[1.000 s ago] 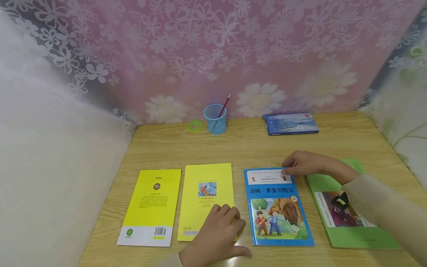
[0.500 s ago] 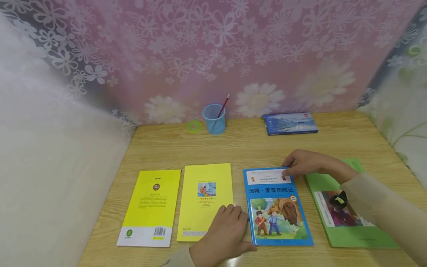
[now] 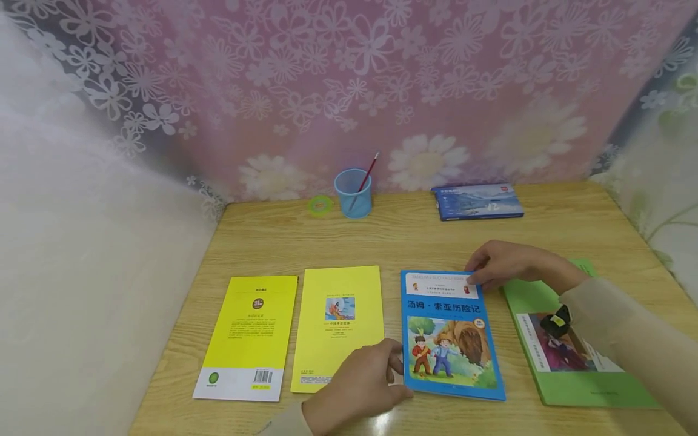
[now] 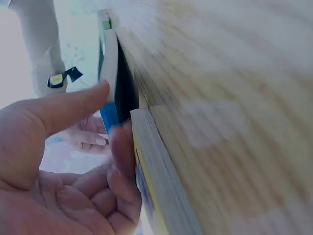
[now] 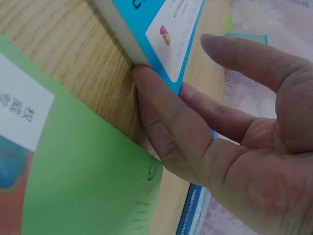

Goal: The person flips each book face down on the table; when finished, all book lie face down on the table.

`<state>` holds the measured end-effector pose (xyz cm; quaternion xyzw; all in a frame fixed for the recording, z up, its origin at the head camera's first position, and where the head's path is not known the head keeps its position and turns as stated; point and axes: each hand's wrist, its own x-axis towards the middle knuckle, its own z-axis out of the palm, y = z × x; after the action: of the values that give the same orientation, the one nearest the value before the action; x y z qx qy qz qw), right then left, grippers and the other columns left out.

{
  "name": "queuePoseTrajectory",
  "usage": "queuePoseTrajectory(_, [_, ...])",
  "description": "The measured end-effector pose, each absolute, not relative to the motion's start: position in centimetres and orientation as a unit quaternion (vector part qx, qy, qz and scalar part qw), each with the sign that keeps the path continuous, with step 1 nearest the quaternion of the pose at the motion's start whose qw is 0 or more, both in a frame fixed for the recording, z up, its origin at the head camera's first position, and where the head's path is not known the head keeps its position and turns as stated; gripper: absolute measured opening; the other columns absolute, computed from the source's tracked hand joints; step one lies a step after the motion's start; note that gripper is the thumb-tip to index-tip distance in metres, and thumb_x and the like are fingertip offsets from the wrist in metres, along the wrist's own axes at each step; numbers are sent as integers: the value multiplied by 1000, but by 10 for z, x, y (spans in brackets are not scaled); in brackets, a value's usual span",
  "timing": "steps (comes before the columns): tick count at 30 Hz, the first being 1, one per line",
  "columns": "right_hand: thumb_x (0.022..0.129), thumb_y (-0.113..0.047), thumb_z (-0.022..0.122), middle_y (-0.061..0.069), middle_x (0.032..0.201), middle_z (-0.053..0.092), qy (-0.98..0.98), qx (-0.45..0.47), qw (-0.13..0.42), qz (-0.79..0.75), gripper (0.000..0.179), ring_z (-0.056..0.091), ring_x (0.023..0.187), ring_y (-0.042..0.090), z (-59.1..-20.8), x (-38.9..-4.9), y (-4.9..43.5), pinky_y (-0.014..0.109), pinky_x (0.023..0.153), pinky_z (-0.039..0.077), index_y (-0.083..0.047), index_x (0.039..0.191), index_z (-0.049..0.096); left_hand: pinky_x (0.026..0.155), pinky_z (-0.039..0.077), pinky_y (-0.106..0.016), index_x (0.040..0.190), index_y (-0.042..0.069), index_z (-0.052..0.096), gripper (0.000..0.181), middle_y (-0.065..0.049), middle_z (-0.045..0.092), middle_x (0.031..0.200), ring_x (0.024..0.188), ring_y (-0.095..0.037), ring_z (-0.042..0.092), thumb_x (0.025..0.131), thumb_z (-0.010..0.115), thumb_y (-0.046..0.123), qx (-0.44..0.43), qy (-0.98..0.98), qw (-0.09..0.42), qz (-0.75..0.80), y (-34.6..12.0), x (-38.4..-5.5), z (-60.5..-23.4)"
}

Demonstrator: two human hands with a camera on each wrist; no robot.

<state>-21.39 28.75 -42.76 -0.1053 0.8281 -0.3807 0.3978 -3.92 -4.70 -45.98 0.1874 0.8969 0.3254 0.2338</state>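
A blue paperback storybook with two cartoon figures on its cover has its lower left side raised off the table. My left hand pinches its lower left corner; in the left wrist view the thumb is at the bottom edge with curled fingers beside it. At the upper right corner my right hand holds the book. In the right wrist view its fingers reach the page edge and underside, its thumb over the cover. A yellow book lies under the left hand, a green book under the right forearm.
Another yellow book with a white lower band lies at far left on the wooden table. Along the back stand a blue mesh cup with a pencil, a green ring and a flat blue box by the flowered curtain.
My left hand has moved right to the blue book's lower left corner. The book has turned slightly, its bottom edge swinging left, and its left side has risen.
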Motion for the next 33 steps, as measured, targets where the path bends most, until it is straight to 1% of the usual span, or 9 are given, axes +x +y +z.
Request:
queuePoseTrajectory(2, [99, -16, 73, 18, 120, 75, 825, -98, 401, -386, 41, 76, 107, 25, -428, -214, 288, 42, 93, 64, 11, 130, 66, 70, 51, -16, 143, 7, 59, 73, 14, 67, 89, 73, 4, 60, 81, 93, 27, 163, 873, 255, 382, -50, -40, -460])
queuePoseTrajectory(4, [99, -15, 73, 18, 119, 76, 823, -91, 402, -391, 40, 75, 106, 23, -430, -214, 289, 41, 92, 64, 11, 129, 67, 70, 52, -16, 147, 7, 56, 78, 12, 66, 87, 72, 2, 62, 80, 93, 21, 144, 850, 278, 423, -52, -41, -461])
queuePoseTrajectory(7, [99, -12, 72, 19, 119, 76, 818, -78, 401, -404, 38, 75, 104, 22, -434, -214, 290, 40, 91, 64, 11, 128, 66, 72, 55, -17, 144, 10, 58, 72, 9, 66, 88, 76, -2, 65, 81, 92, 18, 127, 819, 315, 463, -54, -45, -463])
queuePoseTrajectory(11, [100, -11, 71, 19, 118, 76, 813, -62, 398, -420, 38, 77, 103, 23, -438, -214, 291, 40, 89, 65, 12, 129, 65, 77, 59, -20, 144, 7, 57, 70, 4, 65, 97, 85, -6, 68, 83, 90, 14, 101, 778, 357, 506, -57, -51, -465])
queuePoseTrajectory(13, [101, -13, 69, 18, 116, 77, 813, -59, 395, -424, 37, 77, 103, 23, -439, -213, 291, 39, 88, 65, 12, 129, 66, 80, 59, -21, 148, 5, 54, 74, 1, 63, 102, 90, -8, 69, 84, 89, 13, 93, 759, 366, 530, -58, -53, -465])
queuePoseTrajectory(18, [103, -13, 67, 17, 114, 77, 810, -55, 390, -434, 35, 77, 101, 22, -441, -212, 294, 39, 87, 65, 11, 128, 66, 82, 58, -19, 151, 8, 49, 70, 0, 64, 110, 94, -8, 69, 90, 83, 11, 108, 726, 363, 574, -61, -55, -461])
queuePoseTrajectory(24, [96, -2, 73, 20, 115, 70, 807, -56, 387, -444, 45, 75, 100, 21, -440, -211, 295, 39, 88, 65, 16, 135, 58, 84, 59, -19, 155, 12, 42, 72, -3, 74, 118, 101, -10, 72, 93, 77, 3, 143, 692, 349, 615, -67, -53, -454])
queuePoseTrajectory(28, [97, -1, 71, 20, 118, 69, 791, -57, 400, -460, 51, 75, 102, 21, -439, -211, 297, 39, 90, 65, 17, 141, 52, 92, 60, -21, 157, 15, 41, 72, -8, 73, 128, 106, -8, 72, 95, 73, -1, 160, 677, 338, 634, -69, -52, -449])
queuePoseTrajectory(33, [98, -4, 72, 17, 116, 68, 777, -63, 414, -470, 49, 73, 101, 21, -433, -213, 300, 38, 90, 65, 12, 141, 54, 97, 58, -21, 159, 16, 41, 70, -9, 70, 136, 114, -7, 71, 97, 72, 4, 170, 685, 321, 632, -72, -52, -444])
